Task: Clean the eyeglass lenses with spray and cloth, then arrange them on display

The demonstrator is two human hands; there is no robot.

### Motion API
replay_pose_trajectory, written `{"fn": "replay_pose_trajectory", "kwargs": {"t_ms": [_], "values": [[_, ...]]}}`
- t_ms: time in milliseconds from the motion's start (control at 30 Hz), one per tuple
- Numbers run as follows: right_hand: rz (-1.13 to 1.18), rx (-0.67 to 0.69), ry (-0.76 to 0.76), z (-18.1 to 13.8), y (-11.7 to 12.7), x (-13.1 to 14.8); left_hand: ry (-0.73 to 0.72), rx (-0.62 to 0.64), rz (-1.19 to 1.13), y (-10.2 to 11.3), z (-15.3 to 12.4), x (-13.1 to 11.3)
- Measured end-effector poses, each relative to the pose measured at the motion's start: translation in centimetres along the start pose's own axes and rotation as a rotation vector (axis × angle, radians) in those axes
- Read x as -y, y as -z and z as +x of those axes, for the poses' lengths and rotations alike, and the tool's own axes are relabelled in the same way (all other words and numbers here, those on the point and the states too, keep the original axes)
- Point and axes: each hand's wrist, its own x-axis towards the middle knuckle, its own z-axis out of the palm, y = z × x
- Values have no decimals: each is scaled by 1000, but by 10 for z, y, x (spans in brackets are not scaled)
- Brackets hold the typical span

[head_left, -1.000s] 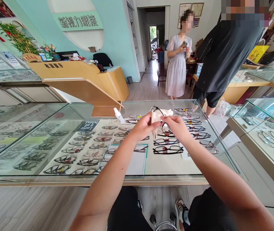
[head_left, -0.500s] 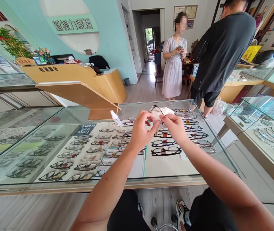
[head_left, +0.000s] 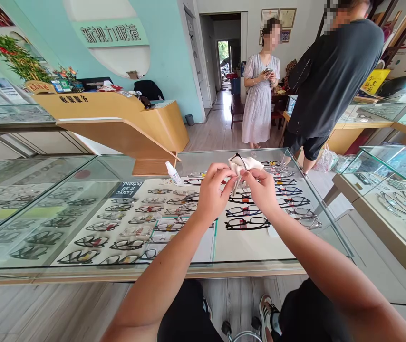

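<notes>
Spectacles with a dark frame sit half wrapped in a pale cloth, held in the air just above the far part of a glass counter; sweeping from the left, a potted plant stands at the end of a wooden reception desk, rows of display frames lie under the counter's glass, and a small white spray bottle rests on top of it, near the left hand but apart from it. That hand's fingertips are pinched together on the cloth-covered frame, and the right hand is closed on it likewise from the other side, the two hands almost touching. The frame looks light and thin, its lenses likely slick and easily smudged or scratched, so the rim or the bridge through the soft cloth seems the safest hold, with no squeeze on the slender temples. Beyond, a person in a pale dress and a person in a dark shirt stand on the shop floor, well apart from the hands; a second glass case flanks the right. Nothing stands between hands and counter, though the hard glass below would be unkind to a dropped pair
</notes>
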Motion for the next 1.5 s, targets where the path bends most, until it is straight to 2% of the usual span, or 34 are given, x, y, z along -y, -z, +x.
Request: {"fn": "replay_pose_trajectory", "kwargs": {"t_ms": [100,233,333,467,667,767,900,1033,1200,1367,1500], "values": [[-11,-9,-3,1,1,1,22,16,-68,0,1,-3],[-15,22,5,-1,0,1,119,-3,-155,-1,1,-7],[-33,52,23,-3,-1,2,242,-49,-245,-5,-1,-6],[-29,85,40,-5,-2,6,454,-106,-474,-11,-1,-1],[45,132,45,-6,-3,6,654,29,-747,-15,0,5],[86,182,28,-6,-4,4,732,-9,-839,-15,0,7],[93,248,-1,-5,-6,2,774,-58,-947,-11,4,6],[113,219,-23,-4,-7,3,807,-9,-1027,-7,7,4],[116,227,-21,-4,-6,5,817,7,-993,-5,7,7],[158,261,-81,-3,-4,8,819,73,-1079,0,9,10],[142,254,-40,-4,-5,9,802,58,-1031,-2,7,11]]}}
